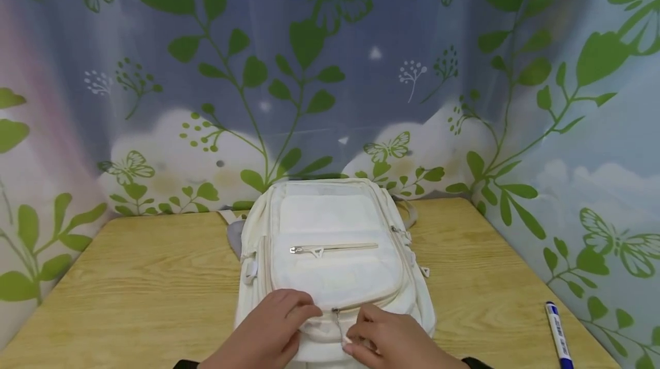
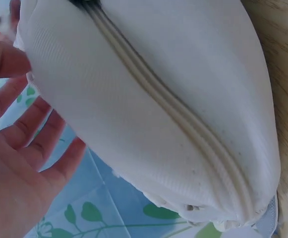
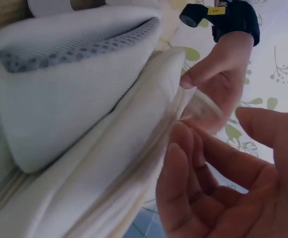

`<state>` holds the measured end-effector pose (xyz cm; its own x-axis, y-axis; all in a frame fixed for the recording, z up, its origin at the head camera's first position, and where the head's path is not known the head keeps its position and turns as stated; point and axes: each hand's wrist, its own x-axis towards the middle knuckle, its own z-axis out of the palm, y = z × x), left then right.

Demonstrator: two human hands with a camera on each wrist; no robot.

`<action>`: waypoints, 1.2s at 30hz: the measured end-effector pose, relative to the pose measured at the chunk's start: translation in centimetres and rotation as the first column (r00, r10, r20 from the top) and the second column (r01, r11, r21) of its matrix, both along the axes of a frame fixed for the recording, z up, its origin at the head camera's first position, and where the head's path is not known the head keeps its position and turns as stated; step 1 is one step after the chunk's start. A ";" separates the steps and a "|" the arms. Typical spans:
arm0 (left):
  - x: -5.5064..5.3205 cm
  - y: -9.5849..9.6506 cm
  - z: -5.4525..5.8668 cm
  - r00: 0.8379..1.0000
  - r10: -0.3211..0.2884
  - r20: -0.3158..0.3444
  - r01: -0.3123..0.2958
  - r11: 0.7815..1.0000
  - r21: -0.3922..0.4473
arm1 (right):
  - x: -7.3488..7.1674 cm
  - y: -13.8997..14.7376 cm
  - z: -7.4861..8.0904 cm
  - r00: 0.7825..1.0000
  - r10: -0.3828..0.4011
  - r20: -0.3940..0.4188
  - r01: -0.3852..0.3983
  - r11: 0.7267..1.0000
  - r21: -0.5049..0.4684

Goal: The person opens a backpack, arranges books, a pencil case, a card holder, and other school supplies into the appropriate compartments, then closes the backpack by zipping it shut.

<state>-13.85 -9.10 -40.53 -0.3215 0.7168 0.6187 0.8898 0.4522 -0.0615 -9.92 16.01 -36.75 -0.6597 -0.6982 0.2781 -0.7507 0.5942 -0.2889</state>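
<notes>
A white backpack (image 1: 335,214) lies front side up on the table. A zipper runs along the lower edge of its front pocket, with a metal slider (image 1: 335,310) and a thin cord pull (image 1: 338,326). On the left of that slider, my left hand (image 1: 275,323) touches the pocket edge, its fingers spread in the left wrist view. My right hand (image 1: 392,334) is at the cord pull's lower end. Its fingers (image 3: 176,163) bend loosely against the bag's front, and its thumb (image 3: 258,124) stands apart from them. A smaller zipper (image 1: 335,248) crosses the pocket higher up.
The wooden table (image 1: 154,283) extends on both sides of the bag. A blue and white marker (image 1: 558,334) lies near the right edge. Patterned curtains (image 1: 330,71) enclose the back and sides. Straps (image 1: 407,211) stick out at the bag's sides.
</notes>
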 end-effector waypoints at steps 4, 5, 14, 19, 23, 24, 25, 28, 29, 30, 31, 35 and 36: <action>0.2 0.0 0.0 1.000 -0.006 0.008 0.006 1.000 0.026 | 0.2 1.1 1.1 0.991 -0.072 0.115 0.068 0.997 0.039; 0.3 0.1 0.1 1.000 -0.002 0.008 0.001 0.999 0.035 | 0.1 1.4 1.4 0.990 -0.098 0.101 0.095 0.995 0.036; 1.3 3.3 0.6 0.998 -0.012 -0.056 0.008 0.997 -0.073 | -3.6 2.8 1.8 0.936 -0.152 -0.318 0.175 0.984 0.046; 1.6 3.8 -0.5 0.992 -0.016 -0.126 0.009 0.998 -0.059 | -5.2 3.4 0.3 0.955 0.071 -0.287 -0.001 0.971 0.238; 1.7 3.6 -1.3 0.996 -0.032 -0.088 0.029 0.999 -0.041 | -5.3 3.5 -0.5 0.964 0.103 -0.244 -0.021 0.949 0.315; 1.5 3.5 -1.5 0.996 -0.058 -0.060 0.056 0.998 -0.032 | -5.3 3.5 -0.6 0.965 0.101 -0.240 -0.019 0.946 0.324; 1.4 3.3 -1.5 0.996 -0.082 -0.036 0.081 0.997 -0.020 | -5.3 3.4 -0.7 0.964 0.102 -0.244 -0.015 0.942 0.335; 0.9 2.3 -1.3 0.994 -0.108 0.007 0.108 0.994 0.022 | -5.3 3.2 -0.8 0.945 0.117 -0.307 0.004 0.930 0.367; 0.8 1.8 -1.2 0.995 -0.100 0.028 0.099 0.994 0.037 | -5.3 3.1 -0.8 0.937 0.123 -0.328 0.008 0.928 0.372; 0.8 1.3 -0.9 0.994 -0.080 0.072 0.076 0.996 0.051 | -5.3 3.0 -0.9 0.928 0.130 -0.350 0.011 0.927 0.375; 0.9 0.7 -0.7 0.991 -0.040 0.126 0.033 0.998 0.058 | -5.3 3.0 -0.9 0.918 0.138 -0.371 0.014 0.925 0.380; 1.5 -1.3 0.3 0.898 0.089 0.430 -0.132 0.989 0.072 | -5.6 2.8 -0.9 0.899 0.150 -0.413 0.021 0.925 0.381; 1.6 -1.7 0.6 0.859 0.119 0.497 -0.175 0.982 0.067 | -5.7 2.8 -0.9 0.896 0.152 -0.417 0.020 0.925 0.379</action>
